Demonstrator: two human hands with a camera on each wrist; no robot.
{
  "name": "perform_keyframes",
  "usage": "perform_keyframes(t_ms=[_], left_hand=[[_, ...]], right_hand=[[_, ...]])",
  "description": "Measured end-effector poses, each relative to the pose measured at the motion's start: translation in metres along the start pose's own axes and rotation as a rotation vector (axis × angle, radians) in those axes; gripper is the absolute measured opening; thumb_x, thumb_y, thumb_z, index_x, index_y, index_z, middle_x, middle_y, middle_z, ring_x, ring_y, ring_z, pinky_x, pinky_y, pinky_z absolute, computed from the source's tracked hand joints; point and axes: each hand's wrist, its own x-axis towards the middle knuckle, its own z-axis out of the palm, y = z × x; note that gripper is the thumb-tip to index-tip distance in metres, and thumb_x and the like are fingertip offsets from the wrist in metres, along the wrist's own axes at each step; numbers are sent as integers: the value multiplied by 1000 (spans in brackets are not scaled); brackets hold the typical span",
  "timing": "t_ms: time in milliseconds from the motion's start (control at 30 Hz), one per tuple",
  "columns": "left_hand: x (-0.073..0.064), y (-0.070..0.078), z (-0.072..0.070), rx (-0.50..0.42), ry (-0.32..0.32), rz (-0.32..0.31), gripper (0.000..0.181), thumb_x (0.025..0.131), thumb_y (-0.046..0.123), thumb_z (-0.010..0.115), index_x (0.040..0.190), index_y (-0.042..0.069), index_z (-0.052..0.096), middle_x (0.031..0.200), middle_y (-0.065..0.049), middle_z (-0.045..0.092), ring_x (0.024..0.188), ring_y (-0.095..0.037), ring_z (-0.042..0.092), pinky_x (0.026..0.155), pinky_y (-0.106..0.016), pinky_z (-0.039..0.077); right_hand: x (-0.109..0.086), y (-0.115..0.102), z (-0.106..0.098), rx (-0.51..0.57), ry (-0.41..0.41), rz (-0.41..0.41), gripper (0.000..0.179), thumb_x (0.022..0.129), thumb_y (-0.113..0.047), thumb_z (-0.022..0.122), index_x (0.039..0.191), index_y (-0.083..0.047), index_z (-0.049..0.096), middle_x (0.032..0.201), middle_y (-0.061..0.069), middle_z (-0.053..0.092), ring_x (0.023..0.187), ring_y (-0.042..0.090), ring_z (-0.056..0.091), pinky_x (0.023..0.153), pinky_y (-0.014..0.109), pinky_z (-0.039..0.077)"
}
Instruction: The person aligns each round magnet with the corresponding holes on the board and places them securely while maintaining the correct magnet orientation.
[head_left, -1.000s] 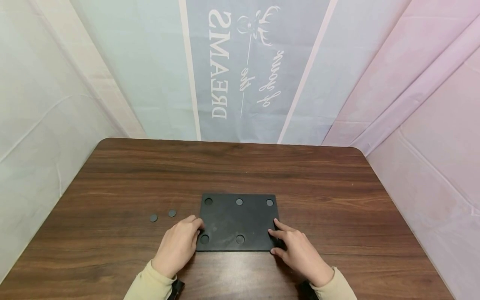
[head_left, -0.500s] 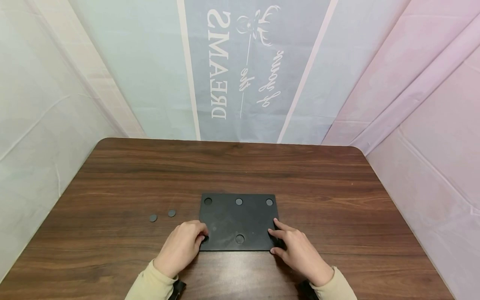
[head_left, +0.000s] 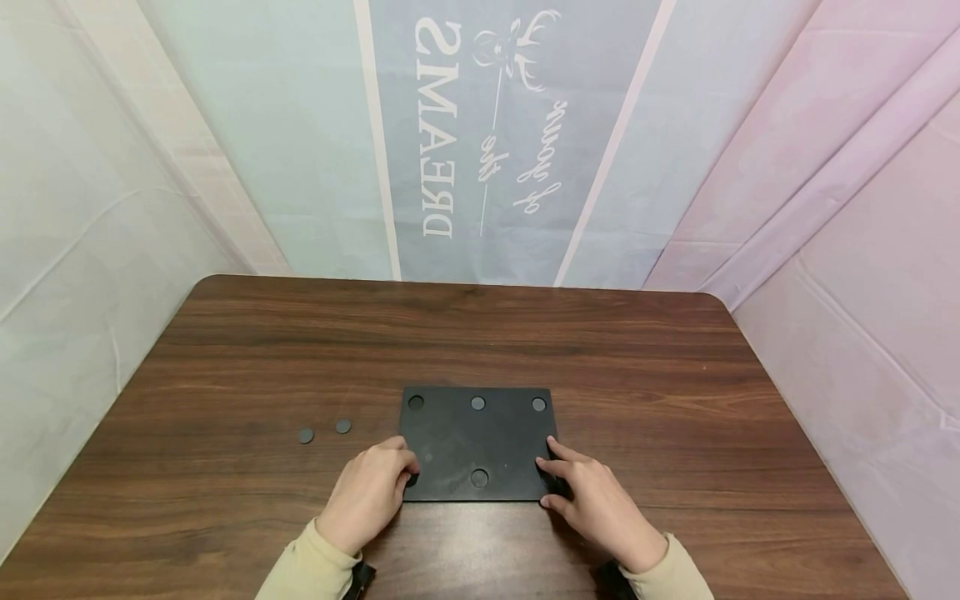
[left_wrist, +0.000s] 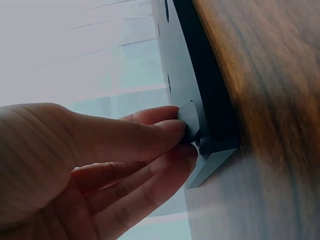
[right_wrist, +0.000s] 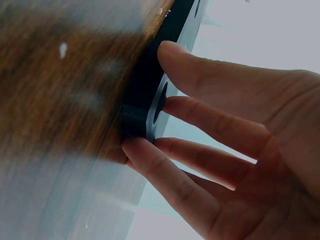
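At the 8 o'clock corner of the black plate (head_left: pixel 461 442), with 12 away from the person, the left hand (head_left: pixel 367 492) pinches a dark disc (left_wrist: pixel 190 122), tilted to the plate's face. Best to level it before pressing, fingertips clear of its rim; its seating is hidden. The right hand (head_left: pixel 596 500), fingers fairly straight, touches the plate around 4 o'clock; light, steady bracing should prevent sliding. Toward 9 o'clock, two loose discs (head_left: pixel 342 426) lie on the bench (head_left: pixel 600 350).
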Motion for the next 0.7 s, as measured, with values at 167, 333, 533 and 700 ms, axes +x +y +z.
perform_keyframes(t_ms=[167,333,533,700], left_hand=[[-1,1,3,29,16,4,19,72,-7,74,68,11,70,70,7,54,61,-12,59,50,-22,45],[-3,0,7,33,31,5,21,71,-7,75,68,13,70,69,8,55,61,-12,60,51,-23,46],[-5,-1,9,27,37,3,21,72,-4,77,69,14,67,70,8,58,61,-11,59,51,-23,46],[-6,-5,9,61,69,-22,18,76,-3,75,73,13,68,72,6,59,62,-11,60,49,-21,44]], right_hand=[[-1,1,1,-4,10,-9,42,76,-9,80,116,0,69,134,26,54,113,40,60,86,49,52],[-2,2,2,-1,11,-13,42,76,-9,80,116,0,69,134,27,53,114,40,60,87,49,52],[-4,3,4,-6,24,-18,42,75,-9,80,115,0,69,133,27,54,113,40,60,86,49,52],[-6,5,5,-2,21,-28,42,76,-8,80,115,1,69,133,27,54,113,40,60,86,49,52]])
